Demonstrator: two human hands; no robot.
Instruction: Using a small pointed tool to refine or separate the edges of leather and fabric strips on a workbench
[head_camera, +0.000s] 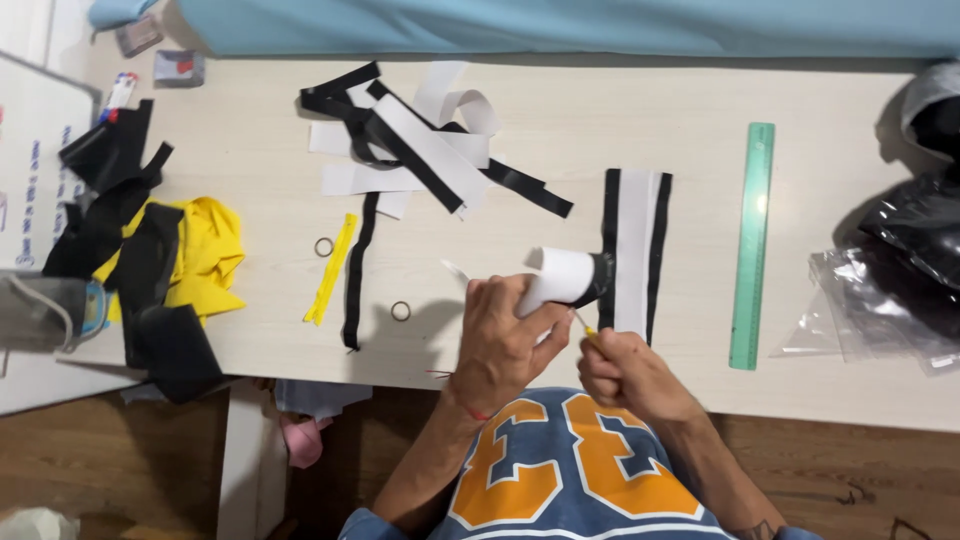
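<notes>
We note a pale wood-grain table (640, 110), a translucent green ruler (752, 245), black and white strips (420, 150), a black-edged white panel (634, 250), yellow cloth (210, 250), and a blue-and-orange shirt (560, 470).

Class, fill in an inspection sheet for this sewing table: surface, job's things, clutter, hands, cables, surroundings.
Surface: pale wooden table, scraps scattered.
Job's things: white and black band bent over in the left hand; right hand fisted on a thin yellow tool.
Clutter: black and white strips, yellow cloth, green ruler, two rings, plastic bags.
Hands: both closed.
Cables: nothing seen.
Surroundings: blue fabric roll, wood floor.
</notes>
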